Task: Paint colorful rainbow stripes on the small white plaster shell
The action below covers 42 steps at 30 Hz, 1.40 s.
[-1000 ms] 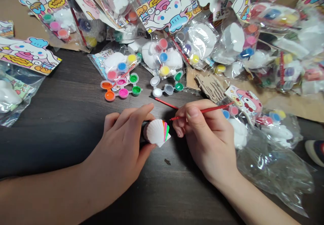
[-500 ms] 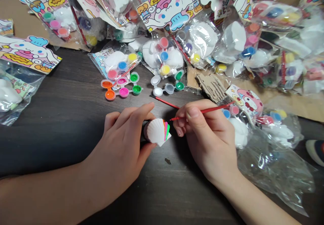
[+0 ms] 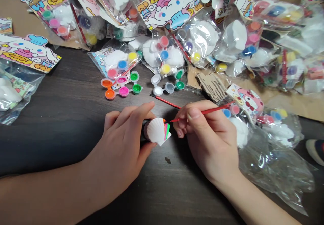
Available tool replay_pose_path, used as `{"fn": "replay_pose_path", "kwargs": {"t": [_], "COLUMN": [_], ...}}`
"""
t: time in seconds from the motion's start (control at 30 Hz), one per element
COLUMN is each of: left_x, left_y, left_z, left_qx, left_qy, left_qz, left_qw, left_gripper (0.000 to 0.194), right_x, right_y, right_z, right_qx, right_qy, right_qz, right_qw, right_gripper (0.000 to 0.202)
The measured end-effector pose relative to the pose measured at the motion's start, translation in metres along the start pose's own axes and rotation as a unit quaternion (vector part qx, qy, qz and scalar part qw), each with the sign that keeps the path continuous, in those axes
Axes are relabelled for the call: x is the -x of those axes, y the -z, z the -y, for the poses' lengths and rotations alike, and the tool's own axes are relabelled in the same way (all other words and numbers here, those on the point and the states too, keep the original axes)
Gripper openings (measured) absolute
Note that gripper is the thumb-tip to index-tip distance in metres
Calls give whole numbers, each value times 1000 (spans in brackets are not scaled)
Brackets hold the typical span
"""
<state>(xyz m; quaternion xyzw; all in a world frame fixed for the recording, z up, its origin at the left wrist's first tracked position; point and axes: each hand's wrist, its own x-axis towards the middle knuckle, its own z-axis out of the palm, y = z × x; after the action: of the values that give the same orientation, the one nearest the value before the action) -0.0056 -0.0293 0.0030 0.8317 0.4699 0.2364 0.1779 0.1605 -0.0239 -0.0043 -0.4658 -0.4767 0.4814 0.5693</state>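
My left hand (image 3: pixel 124 140) grips a white shell figure (image 3: pixel 155 130) between thumb and fingers. The figure's right side carries orange, pink and green stripes. Pinched in my right hand (image 3: pixel 207 133) is a red paintbrush (image 3: pixel 215 109), its dark tip at the orange stripe. Another red brush (image 3: pixel 165 101) lies on the table behind, its right end hidden by my right hand. Beyond my left hand stand open paint pots in orange (image 3: pixel 110 94), pink (image 3: pixel 124 91) and green (image 3: pixel 137 89). Right of them are open pots of white (image 3: pixel 158 91), grey (image 3: pixel 169 88) and dark green (image 3: pixel 179 85).
Bagged craft kits (image 3: pixel 164 54) cover the back of the dark table (image 3: pixel 157 191). More bags lie at the left (image 3: pixel 15 90) and right (image 3: pixel 278 130). Torn cardboard (image 3: pixel 211 86) sits behind my right hand. A crumpled clear bag (image 3: pixel 275 174) spreads at the right.
My right hand has shifted very slightly, and the brush tip has moved left onto the orange stripe. More orange shows at the stripe's top. My left hand holds the shell figure almost still.
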Motion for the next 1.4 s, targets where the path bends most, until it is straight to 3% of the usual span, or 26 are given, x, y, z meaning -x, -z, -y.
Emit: {"fn": "replay_pose_path", "kwargs": {"t": [1.4], "left_x": [1], "left_y": [1], "left_z": [1], "left_qx": [-13], "left_qy": [-23], "left_qz": [-16], "left_qw": [1000], "left_gripper": [54], "right_x": [7], "right_y": [3], "right_z": [3], "right_qx": [-18], "right_qy": [-21], "right_qz": [21], "right_qw": [999], "right_gripper": [18]}}
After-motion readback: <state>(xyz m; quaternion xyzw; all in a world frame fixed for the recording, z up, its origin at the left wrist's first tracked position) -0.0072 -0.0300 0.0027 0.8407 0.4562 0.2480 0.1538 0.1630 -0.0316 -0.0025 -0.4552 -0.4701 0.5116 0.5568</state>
